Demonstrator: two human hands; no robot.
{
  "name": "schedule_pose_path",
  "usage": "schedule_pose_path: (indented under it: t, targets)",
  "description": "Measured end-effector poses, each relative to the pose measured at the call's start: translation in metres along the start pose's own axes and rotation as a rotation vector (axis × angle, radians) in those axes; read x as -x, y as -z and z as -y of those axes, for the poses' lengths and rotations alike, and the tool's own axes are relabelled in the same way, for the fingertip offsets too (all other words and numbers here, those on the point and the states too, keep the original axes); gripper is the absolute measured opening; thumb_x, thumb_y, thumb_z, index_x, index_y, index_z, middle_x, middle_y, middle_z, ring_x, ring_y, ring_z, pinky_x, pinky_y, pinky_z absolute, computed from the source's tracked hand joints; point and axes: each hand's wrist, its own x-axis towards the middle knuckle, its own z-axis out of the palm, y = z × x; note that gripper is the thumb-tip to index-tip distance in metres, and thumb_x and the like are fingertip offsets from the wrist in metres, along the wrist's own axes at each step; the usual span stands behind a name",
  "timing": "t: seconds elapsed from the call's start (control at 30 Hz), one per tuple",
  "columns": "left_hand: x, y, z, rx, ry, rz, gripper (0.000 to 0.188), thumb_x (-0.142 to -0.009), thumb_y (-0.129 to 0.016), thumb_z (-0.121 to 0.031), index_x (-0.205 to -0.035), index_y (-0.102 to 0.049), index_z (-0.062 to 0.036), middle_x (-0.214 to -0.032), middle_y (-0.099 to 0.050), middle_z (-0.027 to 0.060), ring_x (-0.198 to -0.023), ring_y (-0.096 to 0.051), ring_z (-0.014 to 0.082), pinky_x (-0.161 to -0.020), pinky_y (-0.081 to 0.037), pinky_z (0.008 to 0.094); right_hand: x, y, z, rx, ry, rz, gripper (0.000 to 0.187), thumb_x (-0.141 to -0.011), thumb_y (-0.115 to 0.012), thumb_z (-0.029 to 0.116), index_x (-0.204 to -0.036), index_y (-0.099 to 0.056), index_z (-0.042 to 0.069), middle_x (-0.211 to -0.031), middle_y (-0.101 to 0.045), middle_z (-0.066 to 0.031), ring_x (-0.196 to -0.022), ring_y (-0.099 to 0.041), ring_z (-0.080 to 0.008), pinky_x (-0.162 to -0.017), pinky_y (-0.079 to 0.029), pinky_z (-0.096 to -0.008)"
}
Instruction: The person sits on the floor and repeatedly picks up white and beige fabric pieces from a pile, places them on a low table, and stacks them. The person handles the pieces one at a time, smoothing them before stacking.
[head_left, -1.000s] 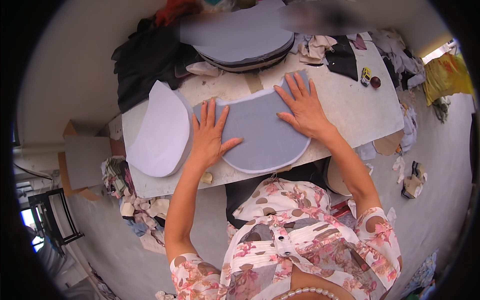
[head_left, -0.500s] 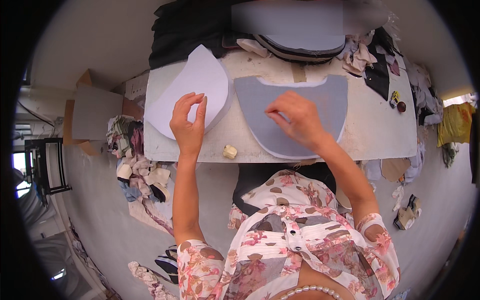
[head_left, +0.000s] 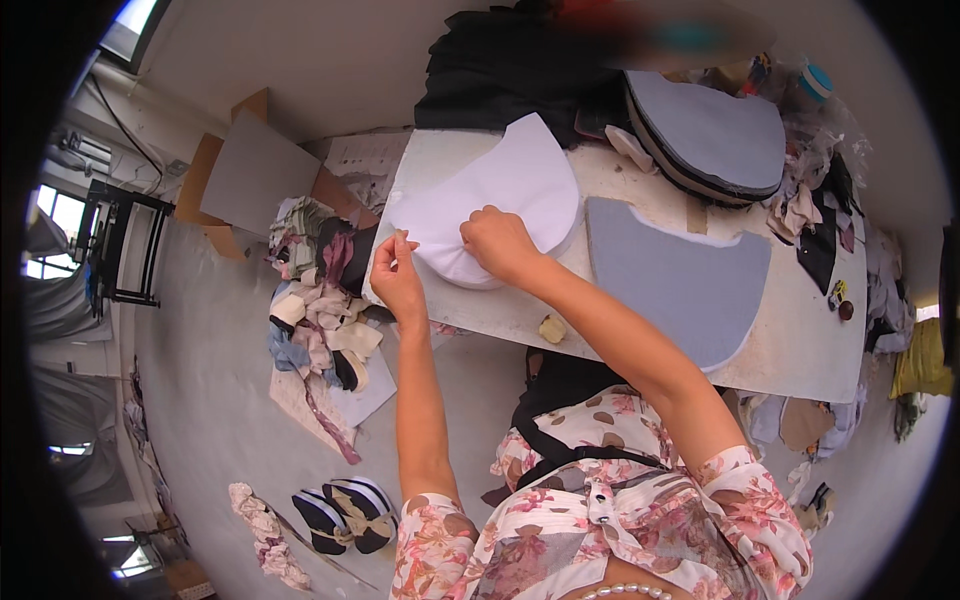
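A stack of white crescent-shaped fabric pieces lies at the left of the table. My right hand reaches across onto the top piece, its fingers bunched on the cloth, which creases around them. At the stack's left edge is my left hand, thumb and forefinger pinched together. What those fingertips hold, if anything, is too small to make out. To the right, a grey bib-shaped piece with a curved notch and a white rim lies flat, touched by neither hand.
A pale block sits near the table's front edge. Behind are a stack of grey pieces and black cloth. Fabric scraps pile up beside an open cardboard box at left. Slippers lie on the floor.
My right hand has moved left from above the grey piece onto the white stack. My left hand has shifted toward the stack's left edge. The view has turned left.
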Motion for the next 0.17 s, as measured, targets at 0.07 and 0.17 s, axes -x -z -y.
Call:
schedule_pose_path:
  t: [0.07,0.17]
  targets:
    - [-0.001,0.000,0.007,-0.060,-0.031,-0.025,0.027,-0.094,-0.059,-0.025,-0.100,-0.066,-0.0005,-0.088,-0.067,0.0045,-0.080,-0.060,0.0115,-0.068,-0.046,0.0235,0.000,0.000,0.000,-0.039,-0.033,0.027,0.007,-0.074,-0.065,0.010,-0.077,-0.066,0.003,-0.084,-0.064,-0.0138,-0.086,-0.060,-0.0309,-0.069,-0.050,-0.0419]
    - [-0.004,0.003,0.029,-0.484,-0.203,0.031,0.030,-0.096,-0.054,-0.032,-0.112,-0.066,-0.0090,-0.118,-0.061,0.0104,-0.119,-0.051,0.0229,-0.093,-0.040,0.0329,-0.003,0.005,-0.002,-0.049,-0.100,0.107,0.008,-0.076,-0.065,0.014,-0.079,-0.067,0.006,-0.085,-0.066,-0.0106,-0.087,-0.061,-0.0279,-0.071,-0.050,-0.0404]
